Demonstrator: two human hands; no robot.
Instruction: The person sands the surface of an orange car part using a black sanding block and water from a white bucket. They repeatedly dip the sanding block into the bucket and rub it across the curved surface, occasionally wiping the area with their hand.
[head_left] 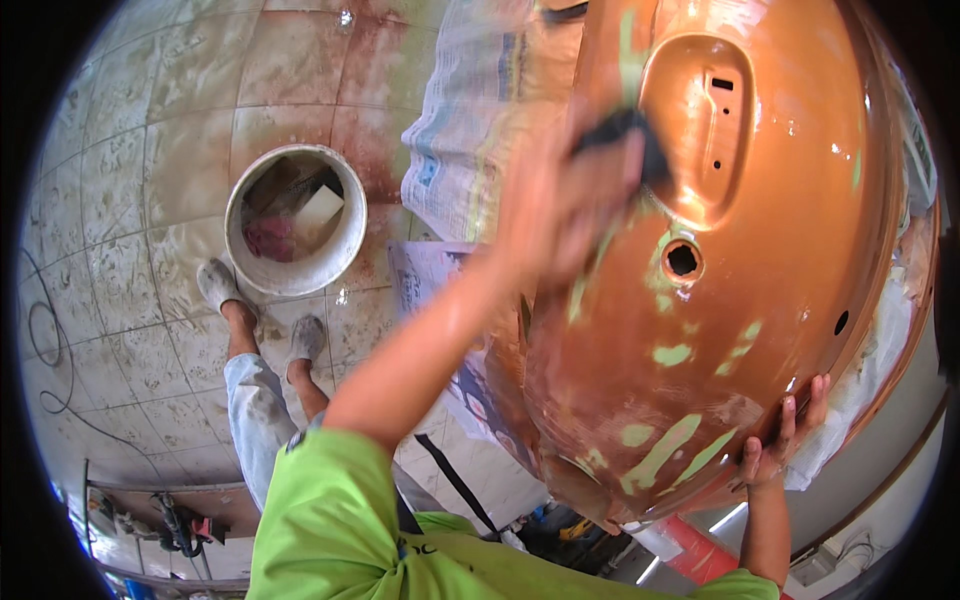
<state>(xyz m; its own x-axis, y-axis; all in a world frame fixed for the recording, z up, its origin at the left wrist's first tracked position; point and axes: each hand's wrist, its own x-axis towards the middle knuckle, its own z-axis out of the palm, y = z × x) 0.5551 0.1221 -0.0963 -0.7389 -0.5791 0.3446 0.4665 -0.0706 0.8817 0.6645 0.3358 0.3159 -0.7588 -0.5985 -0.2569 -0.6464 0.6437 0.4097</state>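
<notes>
An orange car door (pixel 620 330), with a handle recess (pixel 690 190) and a round hole, lies outer side up in front of me. Pale green patches (pixel 668 455) show through its paint. My left hand (pixel 575 200), smeared by motion, is closed around a black sanding pad (pixel 640 150) against the door beside the recess. Some of its fingers are hard to make out. At the door's near right edge, my right hand (pixel 785 435) rests with its fingers spread, holding nothing.
A white bucket (pixel 347 245) on the tiled floor holds murky water, a pale block (pixel 319 208) and a pinkish cloth (pixel 270 240). Newspaper sheets (pixel 465 130) lie under the door's left side. A thin cable (pixel 65 350) loops at far left. My feet (pixel 306 340) are near the bucket.
</notes>
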